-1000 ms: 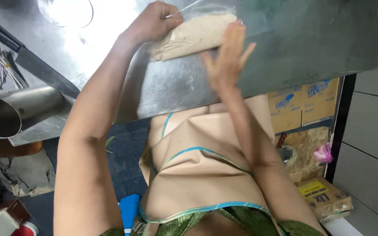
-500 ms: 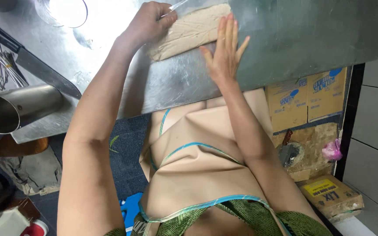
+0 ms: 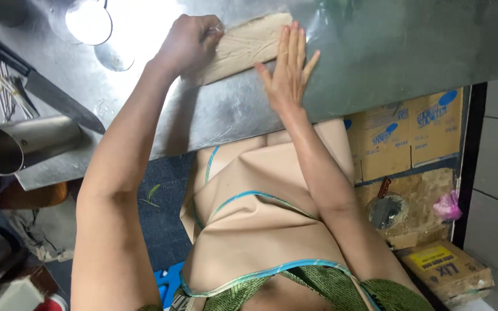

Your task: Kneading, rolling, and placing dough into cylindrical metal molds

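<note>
A flat tan slab of dough in clear plastic wrap (image 3: 246,46) lies on the steel worktop (image 3: 387,52) near its far side. My left hand (image 3: 188,43) is closed on the slab's left end, pinching the wrap. My right hand (image 3: 288,69) lies flat, fingers spread, its fingertips resting on the slab's near right edge and the palm on the steel.
A large knife (image 3: 41,86) lies on the worktop at left, beside a steel cylinder (image 3: 15,144) on its side and a round metal lid (image 3: 89,22). Cardboard boxes (image 3: 402,135) stand under the table's right end. A cleaver on a block (image 3: 384,207) sits on the floor.
My right hand has come down from its raised, tilted pose and now lies flat against the slab. The slab has settled flat on the steel. My left hand keeps its hold.
</note>
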